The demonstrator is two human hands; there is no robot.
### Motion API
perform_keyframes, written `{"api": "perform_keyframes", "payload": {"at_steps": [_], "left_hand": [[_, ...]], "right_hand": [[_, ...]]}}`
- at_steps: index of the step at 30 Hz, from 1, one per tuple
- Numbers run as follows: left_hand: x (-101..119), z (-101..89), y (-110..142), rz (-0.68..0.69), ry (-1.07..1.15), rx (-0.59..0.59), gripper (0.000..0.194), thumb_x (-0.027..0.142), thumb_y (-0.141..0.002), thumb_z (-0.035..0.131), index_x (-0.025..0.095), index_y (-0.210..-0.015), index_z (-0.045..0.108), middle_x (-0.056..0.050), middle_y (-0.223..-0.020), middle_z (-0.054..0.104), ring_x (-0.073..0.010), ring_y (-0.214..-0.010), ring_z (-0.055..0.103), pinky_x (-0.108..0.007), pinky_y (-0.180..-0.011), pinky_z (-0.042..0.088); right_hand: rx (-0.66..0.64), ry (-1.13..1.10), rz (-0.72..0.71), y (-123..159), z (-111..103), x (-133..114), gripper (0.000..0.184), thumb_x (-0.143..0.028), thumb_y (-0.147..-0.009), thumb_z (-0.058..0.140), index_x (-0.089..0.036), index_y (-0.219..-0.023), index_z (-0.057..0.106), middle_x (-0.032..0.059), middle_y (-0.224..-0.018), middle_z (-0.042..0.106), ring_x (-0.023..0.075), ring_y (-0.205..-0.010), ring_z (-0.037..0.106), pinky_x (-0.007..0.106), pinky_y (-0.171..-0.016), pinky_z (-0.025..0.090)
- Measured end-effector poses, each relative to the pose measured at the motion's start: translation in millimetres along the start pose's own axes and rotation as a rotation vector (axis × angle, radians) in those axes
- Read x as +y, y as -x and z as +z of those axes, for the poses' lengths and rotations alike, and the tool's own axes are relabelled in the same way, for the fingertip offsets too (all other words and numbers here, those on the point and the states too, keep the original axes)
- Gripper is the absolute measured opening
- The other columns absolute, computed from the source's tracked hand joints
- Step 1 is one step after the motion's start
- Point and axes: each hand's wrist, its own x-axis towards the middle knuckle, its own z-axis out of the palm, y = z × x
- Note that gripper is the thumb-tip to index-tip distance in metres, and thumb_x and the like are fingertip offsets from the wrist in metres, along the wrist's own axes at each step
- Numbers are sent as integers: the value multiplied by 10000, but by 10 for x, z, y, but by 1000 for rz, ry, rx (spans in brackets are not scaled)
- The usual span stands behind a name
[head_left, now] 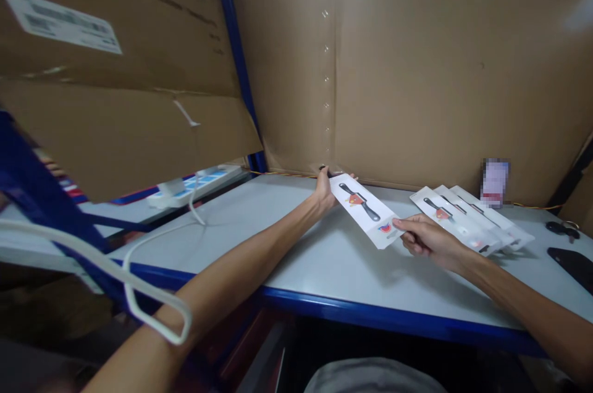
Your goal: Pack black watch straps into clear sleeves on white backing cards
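A white printed card (pixel 360 204) is held tilted above the grey tabletop, between my two hands. Its face carries a picture of a black-handled tool with orange-red food, and a red and blue mark near its lower end. My left hand (pixel 325 190) is closed on the card's upper left end, its fingers partly hidden behind it. A small dark object shows beside that thumb; its kind is unclear. With thumb and fingers, my right hand (pixel 424 238) pinches the lower right end. Just right of it, several overlapping packages (pixel 463 223) with similar pictures lie on the table.
Cardboard sheets (pixel 417 71) wall in the table (pixel 319 263) at the back and left. A phone-like object (pixel 494 186) stands at the back right, near a black item (pixel 572 266). A white cable (pixel 143 297) loops at left, by a power strip (pixel 199 186).
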Motion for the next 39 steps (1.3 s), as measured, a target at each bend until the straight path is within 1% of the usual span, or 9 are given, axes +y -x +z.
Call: {"api": "perform_keyframes", "payload": {"at_steps": [6,10,14,17,20,26,31,35,39], "left_hand": [[-256,72,228,33,-177,-36,404,436,-976,378,111,-1048,608,-134,-744,732,-262,-604,704,-423,-725,591],[-489,111,431,-38,-244,-108,389,419,-969,419,90,-1009,623,-126,-673,716,-244,-559,693,-387,-685,590],[-635,133,562,-39,-245,-93,312,363,-952,479,95,-1021,624,-106,-670,717,-242,-572,703,-400,-721,593],[-625,171,603,-5,-191,-80,252,323,-940,507,119,-1042,614,-97,-698,729,-250,-604,717,-416,-740,596],[-534,226,607,9,-172,-127,311,383,-938,500,112,-1034,618,-117,-720,736,-266,-630,726,-432,-758,598],[-374,233,504,-9,-132,-102,363,392,-927,473,106,-1104,609,-126,-735,740,-286,-633,724,-460,-741,599],[-442,204,510,-72,-171,-110,414,405,-935,452,73,-1120,616,-143,-719,737,-272,-579,705,-423,-681,599],[-493,216,581,-89,-181,-155,430,419,-942,459,65,-1124,620,-155,-759,748,-295,-656,733,-435,-710,602],[-480,214,604,-124,-159,-141,433,414,-940,466,56,-1127,623,-173,-796,754,-314,-706,744,-455,-732,602]], "right_hand": [[43,-15,-1,0,27,-26,539,-628,-784,666,-208,-566,409,-74,-453,350,54,-418,247,250,-426,108],[103,0,37,-17,84,30,534,-644,-765,666,-200,-574,439,-70,-468,374,53,-419,257,241,-418,123],[145,-58,-3,-20,86,68,540,-630,-759,689,-202,-567,422,-78,-479,351,54,-430,260,234,-419,156],[145,-77,-19,-20,64,47,540,-622,-762,703,-196,-561,438,-72,-476,371,53,-428,286,229,-417,188],[149,-83,-60,-22,73,13,523,-617,-750,723,-185,-576,486,-59,-492,428,51,-418,335,216,-403,215],[40,-2,-155,-63,124,51,433,-591,-724,741,-180,-704,607,-51,-496,508,75,-423,419,198,-376,301],[-3,108,-173,-122,99,133,478,-631,-745,695,-156,-726,646,-35,-482,540,78,-392,437,204,-373,326],[-51,150,-170,-119,98,153,496,-642,-750,684,-147,-733,662,-28,-483,557,76,-375,433,211,-377,322],[-20,181,-185,-120,113,173,502,-645,-773,659,-147,-712,667,-29,-472,549,72,-368,421,213,-385,312]]}}
